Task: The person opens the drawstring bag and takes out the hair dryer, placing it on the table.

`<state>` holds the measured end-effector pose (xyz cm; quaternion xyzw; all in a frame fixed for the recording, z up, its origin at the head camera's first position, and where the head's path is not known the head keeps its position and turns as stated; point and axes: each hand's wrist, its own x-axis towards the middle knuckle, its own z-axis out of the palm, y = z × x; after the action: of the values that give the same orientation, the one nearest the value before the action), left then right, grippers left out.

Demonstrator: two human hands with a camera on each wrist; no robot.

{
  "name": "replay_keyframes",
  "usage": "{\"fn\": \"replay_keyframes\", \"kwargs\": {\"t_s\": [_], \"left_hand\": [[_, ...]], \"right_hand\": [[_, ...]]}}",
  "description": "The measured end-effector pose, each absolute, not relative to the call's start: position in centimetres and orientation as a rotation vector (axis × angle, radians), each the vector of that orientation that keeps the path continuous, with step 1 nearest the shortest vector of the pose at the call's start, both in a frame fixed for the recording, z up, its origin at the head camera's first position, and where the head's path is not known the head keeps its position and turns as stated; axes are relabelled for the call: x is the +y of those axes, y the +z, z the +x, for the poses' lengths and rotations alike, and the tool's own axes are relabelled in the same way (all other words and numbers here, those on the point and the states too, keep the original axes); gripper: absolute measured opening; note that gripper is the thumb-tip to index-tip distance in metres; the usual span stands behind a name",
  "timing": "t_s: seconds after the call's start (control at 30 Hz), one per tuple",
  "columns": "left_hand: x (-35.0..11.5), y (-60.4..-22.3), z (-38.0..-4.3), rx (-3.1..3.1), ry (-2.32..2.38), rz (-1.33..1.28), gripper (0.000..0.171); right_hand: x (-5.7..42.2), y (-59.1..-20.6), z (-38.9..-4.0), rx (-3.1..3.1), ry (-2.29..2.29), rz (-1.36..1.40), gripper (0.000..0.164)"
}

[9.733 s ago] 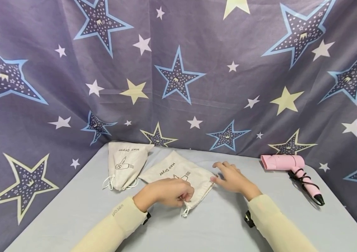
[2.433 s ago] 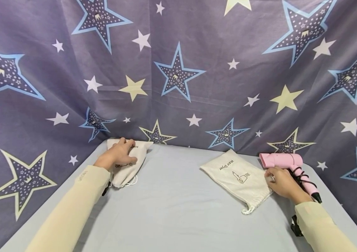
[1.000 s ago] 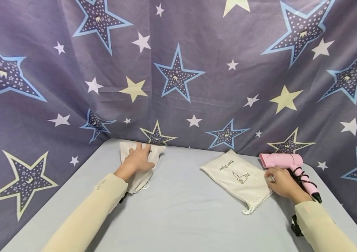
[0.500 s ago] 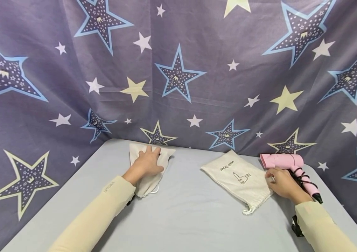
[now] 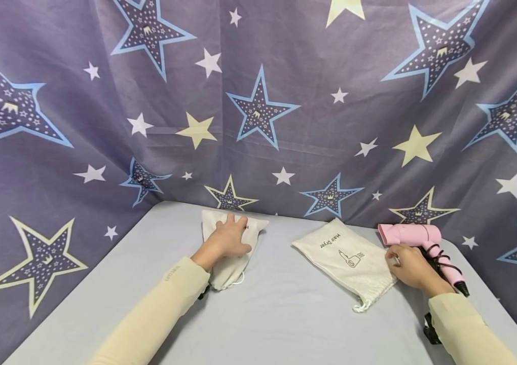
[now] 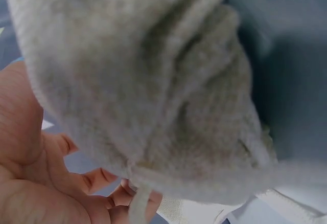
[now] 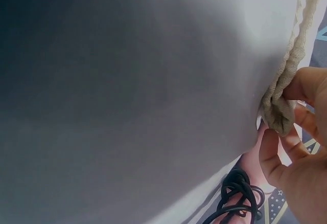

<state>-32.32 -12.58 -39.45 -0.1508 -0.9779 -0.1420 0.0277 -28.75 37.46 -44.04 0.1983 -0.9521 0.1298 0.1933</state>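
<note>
A cream drawstring bag (image 5: 226, 271) with a bulging shape lies left of the middle of the table. From above, my left hand (image 5: 227, 240) grips it, fingers spread over the fabric and thumb on the right side. Its gathered mouth (image 6: 204, 132) fills the left wrist view, white cord hanging near the fingers. A second, flatter drawstring bag (image 5: 333, 253), printed "Hair Dryer" with a dryer drawing, lies to the right. My right hand (image 5: 411, 264) pinches a corner of its mouth; in the right wrist view that bunched corner (image 7: 278, 114) sits between thumb and fingers.
A pink hair dryer (image 5: 411, 234), its black cord (image 5: 436, 258) wound round the handle, lies just behind and beside the right hand. The pale table (image 5: 286, 324) ends at a star-patterned curtain (image 5: 304, 132) behind and at both sides.
My left hand has slid the bulging bag rightward from the far left corner. Earlier, both hands were at the flat bag near the middle; it now lies further right. The right hand has lately stayed still.
</note>
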Motion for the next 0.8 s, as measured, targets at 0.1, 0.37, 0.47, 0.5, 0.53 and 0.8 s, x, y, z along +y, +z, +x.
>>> {"fn": "replay_keyframes", "kwargs": {"t_s": [0.1,0.37,0.47,0.5,0.53,0.8], "left_hand": [[-11.8,-39.5,-32.3,-3.021,-0.442,-0.477,0.062],[-9.8,-39.2,-31.7,-3.037,-0.482,-0.512,0.063],[-9.0,-39.1,-31.4,-3.035,-0.475,-0.536,0.061],[-8.8,-39.1,-31.3,-3.035,-0.468,-0.544,0.06],[-8.5,-39.2,-31.3,-3.036,-0.461,-0.548,0.06],[-6.7,-39.2,-30.7,-3.054,-0.456,-0.545,0.067]], "right_hand": [[37.4,-43.9,-28.7,-2.687,0.368,0.553,0.018],[37.5,-43.8,-28.7,-2.699,0.38,0.553,0.017],[37.5,-43.8,-28.8,-2.706,0.382,0.551,0.017],[37.5,-43.8,-28.8,-2.709,0.383,0.551,0.016],[37.6,-43.9,-28.8,-2.71,0.383,0.552,0.016],[37.6,-43.9,-28.7,-2.719,0.387,0.549,0.017]]}}
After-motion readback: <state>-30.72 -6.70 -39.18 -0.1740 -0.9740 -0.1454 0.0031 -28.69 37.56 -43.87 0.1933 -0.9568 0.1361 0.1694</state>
